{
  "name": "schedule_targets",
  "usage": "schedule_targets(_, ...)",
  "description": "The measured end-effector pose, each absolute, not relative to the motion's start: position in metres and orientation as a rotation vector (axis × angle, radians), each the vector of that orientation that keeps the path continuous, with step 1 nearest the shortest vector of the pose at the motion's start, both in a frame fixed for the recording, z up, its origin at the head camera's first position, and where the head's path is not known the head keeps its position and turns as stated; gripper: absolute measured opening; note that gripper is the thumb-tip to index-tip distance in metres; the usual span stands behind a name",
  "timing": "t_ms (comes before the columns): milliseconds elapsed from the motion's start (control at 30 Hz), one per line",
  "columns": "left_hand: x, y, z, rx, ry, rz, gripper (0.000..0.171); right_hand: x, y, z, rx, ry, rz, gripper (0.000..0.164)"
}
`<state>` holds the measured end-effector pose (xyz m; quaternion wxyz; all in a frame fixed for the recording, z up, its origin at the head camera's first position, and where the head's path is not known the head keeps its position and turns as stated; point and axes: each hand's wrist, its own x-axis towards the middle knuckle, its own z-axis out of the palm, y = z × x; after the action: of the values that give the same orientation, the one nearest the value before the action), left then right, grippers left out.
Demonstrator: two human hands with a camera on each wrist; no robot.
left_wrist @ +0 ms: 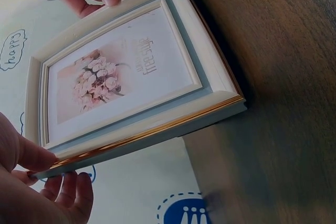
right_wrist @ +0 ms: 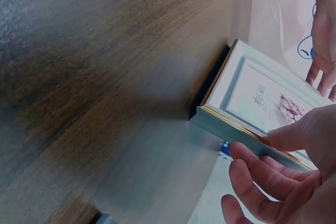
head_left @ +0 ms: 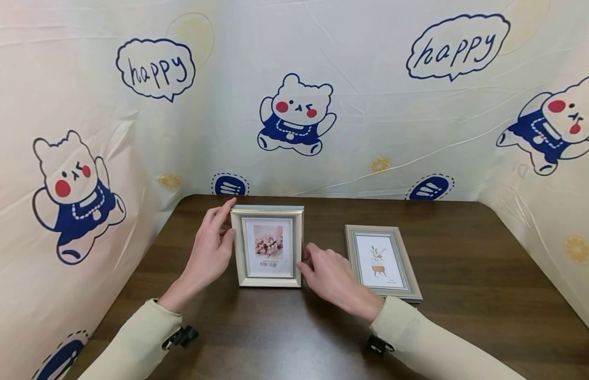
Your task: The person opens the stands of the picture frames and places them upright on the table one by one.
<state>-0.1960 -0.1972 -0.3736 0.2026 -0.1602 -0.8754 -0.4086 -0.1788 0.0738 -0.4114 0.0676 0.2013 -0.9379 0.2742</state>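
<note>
A cream picture frame (head_left: 269, 243) with a gold edge stands upright on the table, holding a picture of pink flowers and the words "free style". My left hand (head_left: 211, 252) pinches its left side near the top, thumb at the front edge and fingers behind, as the left wrist view shows. Lower on the right side, my right hand (right_wrist: 294, 177) holds the frame's edge between thumb and index finger; its other fingers are bent beside it. To the right, a second picture frame (head_left: 382, 262) with a potted-plant picture lies face up, partly behind my right hand in the head view.
The dark wooden table (head_left: 218, 338) has rounded back corners. Pale cloth (head_left: 370, 121) printed with cartoon bears and "happy" bubbles hangs close behind it and along both sides. Small black devices (head_left: 180, 336) are strapped at both sleeve cuffs.
</note>
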Motion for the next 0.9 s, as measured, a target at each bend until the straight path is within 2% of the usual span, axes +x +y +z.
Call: schedule_targets(900, -0.1932, -0.1987, -0.3765, -0.381, -2.437, -1.252, 0.07, -0.1739, 0.077, -0.4118, 0.582, -2.851, 0.881, 0.021)
